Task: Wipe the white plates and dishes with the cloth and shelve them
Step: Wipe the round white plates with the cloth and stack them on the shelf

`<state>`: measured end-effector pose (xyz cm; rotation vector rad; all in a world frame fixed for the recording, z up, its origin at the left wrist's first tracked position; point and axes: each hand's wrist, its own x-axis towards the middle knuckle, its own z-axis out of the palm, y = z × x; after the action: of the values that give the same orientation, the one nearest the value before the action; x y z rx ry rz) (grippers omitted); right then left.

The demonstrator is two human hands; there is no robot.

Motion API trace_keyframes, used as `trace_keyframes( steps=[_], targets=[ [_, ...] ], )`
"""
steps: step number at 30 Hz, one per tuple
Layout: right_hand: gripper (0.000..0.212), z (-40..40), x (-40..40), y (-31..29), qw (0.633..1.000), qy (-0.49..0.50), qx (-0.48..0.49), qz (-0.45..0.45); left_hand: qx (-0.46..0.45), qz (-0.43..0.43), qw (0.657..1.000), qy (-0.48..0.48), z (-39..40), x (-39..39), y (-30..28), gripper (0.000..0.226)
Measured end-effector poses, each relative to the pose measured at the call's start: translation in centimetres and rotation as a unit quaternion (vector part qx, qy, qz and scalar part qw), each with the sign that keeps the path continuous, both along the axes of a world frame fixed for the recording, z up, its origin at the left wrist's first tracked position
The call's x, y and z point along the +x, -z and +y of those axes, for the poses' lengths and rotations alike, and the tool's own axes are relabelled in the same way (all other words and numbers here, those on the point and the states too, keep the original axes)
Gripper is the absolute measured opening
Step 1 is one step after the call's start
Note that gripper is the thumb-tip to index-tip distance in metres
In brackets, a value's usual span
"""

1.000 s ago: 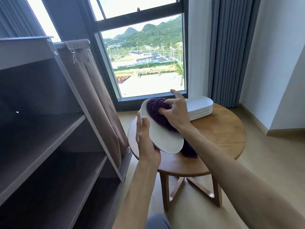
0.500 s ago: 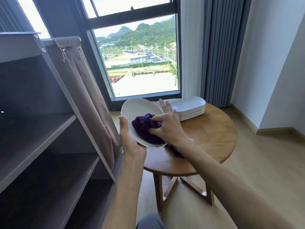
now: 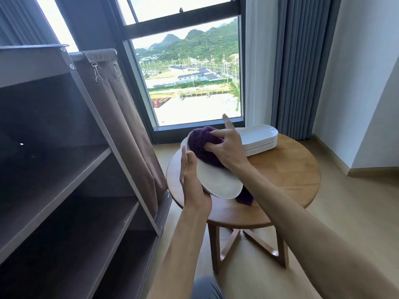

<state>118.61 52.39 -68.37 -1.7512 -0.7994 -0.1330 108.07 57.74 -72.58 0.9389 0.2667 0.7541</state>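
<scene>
Knee [image 3: 207, 288] in grey cloth at bottom edge, both forearms reaching forward over it.

Left hand [image 3: 192, 182] grips the near-left edge of a white plate [image 3: 218, 180]: thumb lies on the upper face, fingers go under the rim and are hidden. Plate is held tilted above the table [image 3: 287, 182], not resting on it.

Right hand [image 3: 226, 147] clutches a purple cloth [image 3: 203, 143], bunched and pressed to the far part of the plate's upper face. Most fingers are curled into the cloth; one finger sticks up and away, blurred. A tail of cloth hangs below the plate's near-right edge, just above the tabletop.

Table is round, wooden, on crossed legs. At its far side sits a stack [image 3: 259, 139] of white oblong dishes, just behind the right hand.

Left: brown rack [image 3: 75, 160] with open shelves, nothing visible on them; its fabric cover [image 3: 121, 108] hangs bunched at the right side from clips.

Beyond: window [image 3: 190, 83] onto buildings and green hills, grey curtain [image 3: 298, 67] to its right, white wall in the corner.
</scene>
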Motion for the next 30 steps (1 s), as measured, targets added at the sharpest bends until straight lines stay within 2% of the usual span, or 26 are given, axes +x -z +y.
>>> trace_keyframes(
  steps=[4,7,10,13,16,18,20,22,24,25,26,27,29,30],
  targets=[
    [0.014,-0.2,-1.4,0.3,0.992,-0.122,-0.011,0.004,-0.021,0.007,1.0,-0.003,1.0,0.5,-0.3,0.073],
    [0.007,-0.7,-1.9,1.0,0.983,-0.178,-0.051,0.017,-0.072,0.003,0.997,-0.012,2.3,0.6,-0.3,0.083],
    [0.011,-0.9,-1.7,1.7,0.98,-0.158,-0.118,0.035,-0.128,-0.007,0.992,-0.016,2.8,0.7,-0.4,0.087],
    [0.019,-0.9,-1.3,3.0,0.983,-0.112,-0.144,0.035,-0.175,-0.016,0.984,-0.02,2.9,0.5,-0.2,0.074],
    [0.024,-1.3,-0.8,4.4,0.994,-0.046,-0.078,0.06,-0.183,-0.016,0.983,-0.024,3.5,-0.1,0.0,0.04],
    [0.021,-1.6,-0.6,5.3,0.993,-0.009,0.036,0.116,-0.165,-0.023,0.986,-0.028,3.9,-0.6,0.1,0.038],
    [0.018,-2.0,-0.6,6.1,0.948,-0.043,0.209,0.235,-0.144,-0.018,0.989,-0.035,4.2,-0.9,0.2,0.042],
    [0.027,-2.2,-0.8,6.5,0.858,-0.106,0.355,0.356,-0.145,-0.002,0.989,-0.039,4.5,-1.1,0.7,0.042],
    [0.037,-2.4,-0.7,6.3,0.778,-0.157,0.432,0.429,-0.163,0.003,0.986,-0.032,5.1,-1.3,1.4,0.04],
    [0.032,-2.5,-0.6,5.9,0.754,-0.179,0.445,0.448,-0.178,0.003,0.984,-0.019,5.3,-1.4,1.7,0.04],
    [0.021,-2.6,-0.3,5.4,0.741,-0.196,0.448,0.461,-0.19,0.006,0.982,-0.003,5.5,-1.6,1.9,0.039],
    [0.02,-2.7,-0.1,4.8,0.736,-0.207,0.45,0.462,-0.192,0.013,0.981,0.01,5.6,-1.8,2.2,0.039],
    [0.033,-3.0,0.7,3.7,0.754,-0.208,0.447,0.434,-0.178,0.034,0.983,0.036,5.8,-2.0,2.8,0.039],
    [0.031,-3.1,1.0,3.0,0.772,-0.199,0.44,0.414,-0.17,0.043,0.983,0.049,5.9,-2.1,2.9,0.039]
  ],
)
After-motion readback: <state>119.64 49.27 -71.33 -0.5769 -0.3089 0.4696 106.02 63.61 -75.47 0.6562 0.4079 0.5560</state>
